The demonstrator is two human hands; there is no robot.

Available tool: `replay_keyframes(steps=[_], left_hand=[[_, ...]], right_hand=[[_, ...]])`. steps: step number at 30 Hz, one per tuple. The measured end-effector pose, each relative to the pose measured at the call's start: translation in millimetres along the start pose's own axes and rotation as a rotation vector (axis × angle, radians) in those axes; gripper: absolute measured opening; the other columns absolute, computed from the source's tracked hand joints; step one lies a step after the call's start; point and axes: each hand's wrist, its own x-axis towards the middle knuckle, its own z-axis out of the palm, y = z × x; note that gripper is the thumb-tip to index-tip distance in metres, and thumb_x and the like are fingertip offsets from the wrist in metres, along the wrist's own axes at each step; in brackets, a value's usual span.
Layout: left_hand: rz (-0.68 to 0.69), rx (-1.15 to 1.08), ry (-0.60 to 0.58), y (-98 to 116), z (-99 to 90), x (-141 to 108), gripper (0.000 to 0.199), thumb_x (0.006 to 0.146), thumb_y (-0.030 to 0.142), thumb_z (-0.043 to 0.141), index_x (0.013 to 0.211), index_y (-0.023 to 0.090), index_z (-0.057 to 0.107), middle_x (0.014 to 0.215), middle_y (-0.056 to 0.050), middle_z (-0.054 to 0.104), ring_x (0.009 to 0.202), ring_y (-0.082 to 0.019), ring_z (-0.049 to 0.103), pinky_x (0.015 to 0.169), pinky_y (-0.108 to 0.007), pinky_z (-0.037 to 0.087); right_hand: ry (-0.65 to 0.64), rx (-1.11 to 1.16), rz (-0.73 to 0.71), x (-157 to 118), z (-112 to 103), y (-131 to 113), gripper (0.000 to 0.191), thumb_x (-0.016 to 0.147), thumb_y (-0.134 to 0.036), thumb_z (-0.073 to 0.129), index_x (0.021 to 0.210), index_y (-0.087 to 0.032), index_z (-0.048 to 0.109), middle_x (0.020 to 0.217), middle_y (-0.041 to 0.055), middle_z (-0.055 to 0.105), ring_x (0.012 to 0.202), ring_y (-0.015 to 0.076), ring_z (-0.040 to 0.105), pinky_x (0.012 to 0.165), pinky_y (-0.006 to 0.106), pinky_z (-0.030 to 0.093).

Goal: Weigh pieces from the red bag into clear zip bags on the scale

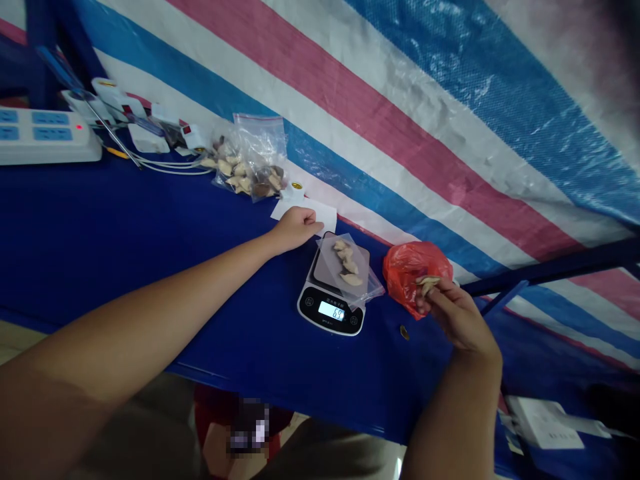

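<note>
My left hand [296,228] is closed in a loose fist beside a white sheet of paper [326,215], at the back edge of the scale. What its fingers hold, if anything, is hidden. A white kitchen scale [320,327] with a lit display stands in the middle. On its plate lies a clear zip bag [367,288] with several pale dried mushroom slices [347,263] in a row. My right hand [453,310] pinches a few dried mushroom slices [429,283] above an open red plastic bag [400,267].
One small brown piece [405,332] lies on the blue table [225,313]. Clear bags of dried pieces [245,170] lie at the back left, near plugs, cables and a power strip [50,137]. A striped tarp [350,100] rises behind. A white box [545,423] sits at lower right.
</note>
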Motion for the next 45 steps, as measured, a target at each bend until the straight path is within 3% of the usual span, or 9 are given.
replay_keyframes(steps=[3, 8, 13, 21, 26, 33, 39, 42, 45], left_hand=[[0.0, -0.011, -0.003, 1.5, 0.0, -0.7, 0.043, 0.075, 0.025, 0.066, 0.055, 0.021, 0.028, 0.053, 0.006, 0.027, 0.054, -0.008, 0.027, 0.055, -0.029, 0.022], [-0.003, -0.027, -0.004, 2.1, 0.0, -1.6, 0.044, 0.075, 0.024, 0.066, 0.056, 0.021, 0.027, 0.054, 0.006, 0.027, 0.055, -0.008, 0.027, 0.056, -0.029, 0.023], [0.016, -0.029, -0.003, -0.8, 0.1, -0.8, 0.044, 0.076, 0.025, 0.067, 0.056, 0.021, 0.028, 0.054, 0.006, 0.028, 0.055, -0.008, 0.028, 0.056, -0.029, 0.023], [0.139, -0.204, -0.132, 2.4, 0.8, -4.1, 0.03, 0.078, 0.041, 0.069, 0.07, 0.019, 0.051, 0.064, 0.004, 0.046, 0.06, -0.009, 0.041, 0.058, -0.027, 0.031], [0.155, -0.128, -0.283, 2.0, 2.6, -9.4, 0.03, 0.073, 0.041, 0.075, 0.073, 0.018, 0.055, 0.065, 0.003, 0.052, 0.058, -0.008, 0.043, 0.056, -0.025, 0.035], [0.176, -0.09, -0.277, -2.9, 5.2, -8.2, 0.027, 0.072, 0.036, 0.076, 0.074, 0.017, 0.057, 0.065, 0.002, 0.057, 0.06, -0.009, 0.049, 0.058, -0.024, 0.04], [0.182, -0.081, -0.284, -5.6, 5.3, -7.4, 0.024, 0.072, 0.032, 0.076, 0.074, 0.018, 0.058, 0.066, 0.002, 0.059, 0.061, -0.009, 0.051, 0.059, -0.024, 0.04], [0.18, -0.095, -0.29, -5.7, 5.3, -7.4, 0.023, 0.071, 0.03, 0.076, 0.074, 0.018, 0.057, 0.066, 0.002, 0.058, 0.059, -0.009, 0.051, 0.058, -0.024, 0.04], [0.171, -0.117, -0.302, -5.8, 5.7, -7.4, 0.023, 0.071, 0.03, 0.076, 0.074, 0.017, 0.057, 0.066, 0.002, 0.058, 0.059, -0.009, 0.051, 0.058, -0.024, 0.041]], right_hand=[[-0.106, -0.049, 0.039, -8.8, 9.2, 0.8, 0.023, 0.082, -0.042, 0.082, 0.088, -0.021, 0.076, 0.076, 0.0023, 0.067, 0.065, 0.0135, 0.061, 0.06, 0.024, 0.051], [-0.291, -0.177, 0.102, -18.8, 32.6, 2.9, 0.03, 0.092, -0.049, 0.07, 0.103, -0.022, 0.075, 0.074, 0.0007, 0.065, 0.063, 0.0131, 0.061, 0.056, 0.024, 0.048], [-0.331, -0.273, 0.051, -22.3, 49.4, -2.5, 0.027, 0.093, -0.046, 0.07, 0.098, -0.02, 0.076, 0.093, 0.0047, 0.072, 0.071, 0.0126, 0.064, 0.063, 0.024, 0.051], [-0.442, -0.163, 0.118, -19.4, 62.5, 1.7, 0.028, 0.09, -0.047, 0.073, 0.092, -0.019, 0.072, 0.088, 0.0035, 0.069, 0.073, 0.0143, 0.067, 0.066, 0.027, 0.057], [-0.364, -0.157, 0.081, -16.9, 71.8, 6.4, 0.028, 0.09, -0.047, 0.074, 0.099, -0.021, 0.07, 0.084, 0.0009, 0.066, 0.07, 0.0135, 0.066, 0.064, 0.027, 0.057], [-0.136, -0.294, -0.108, -9.8, 82.2, 9.8, 0.031, 0.09, -0.049, 0.07, 0.101, -0.02, 0.071, 0.074, 0.0011, 0.065, 0.064, 0.0158, 0.061, 0.057, 0.028, 0.052], [0.125, -0.562, -0.268, -2.1, 88.7, 20.3, 0.03, 0.09, -0.048, 0.067, 0.1, -0.021, 0.074, 0.08, 0.003, 0.069, 0.068, 0.0188, 0.062, 0.064, 0.031, 0.05], [0.233, -0.495, -0.279, 1.0, 97.7, 24.2, 0.035, 0.084, -0.048, 0.074, 0.105, -0.02, 0.071, 0.084, 0.0049, 0.072, 0.073, 0.0209, 0.067, 0.073, 0.034, 0.054], [0.334, -0.43, -0.268, 2.6, 106.3, 24.1, 0.035, 0.08, -0.046, 0.078, 0.1, -0.02, 0.066, 0.082, 0.0057, 0.072, 0.073, 0.0214, 0.068, 0.071, 0.034, 0.055]])
